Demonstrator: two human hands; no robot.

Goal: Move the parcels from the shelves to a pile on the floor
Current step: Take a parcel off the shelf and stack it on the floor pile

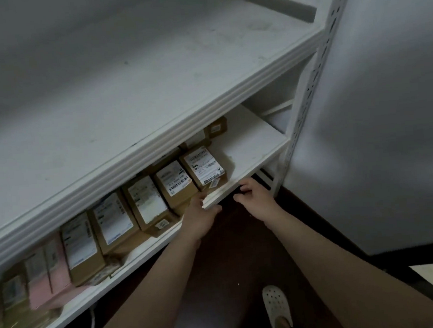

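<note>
Pink parcels (48, 275) sit at the lower left of the frame, and a tight row of brown parcels (116, 223) runs rightward along the lower shelf (255, 140) to the end box (205, 164). The left hand (200, 214) is open, with its thumb spread and its fingers reaching to the box fronts. Whether the tips touch cannot be told. Right of it, the right hand (254, 195) hangs loosely curled at the shelf lip and holds nothing. Because the boxes stand shoulder to shoulder, pulling one out could drag a neighbour over the edge. A one-sided grip could also let a box tip onto the dark floor (243, 252) or onto the shoe (276, 306) at lower right.
</note>
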